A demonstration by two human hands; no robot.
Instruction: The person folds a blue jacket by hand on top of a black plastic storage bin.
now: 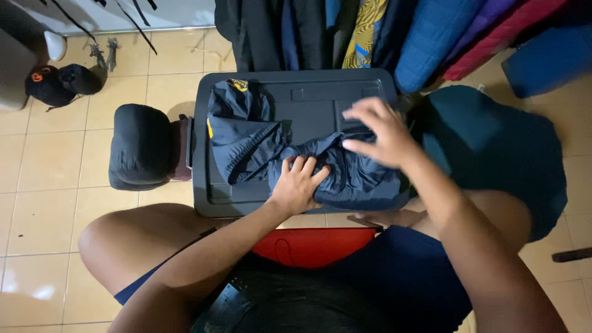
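Navy jacket point(296, 157), a thin shiny one with a small yellow mark near its collar, lies crumpled on the flat dark grey lid of a plastic storage bin point(308, 92) in front of the seated person. Its upper part spreads toward the bin's left end, while the rest is bunched into a thick roll near the front edge. The left hand point(298, 185) presses down on that roll, fingers curled over the cloth and gripping a fold of it. The right hand point(379, 132) is mostly open, fingers spread and slightly bent, palm down, its fingertips touching the top of the bunched fabric without closing on it. Just left of the bin sits a black padded bundle point(142, 145) on the tiled floor point(55, 185), and farther off a black cap point(52, 85). Behind the bin hang dark and coloured garments point(370, 31). A teal cushion-like mass point(499, 148) lies to the right, and something red point(314, 245) shows between the person's knees.
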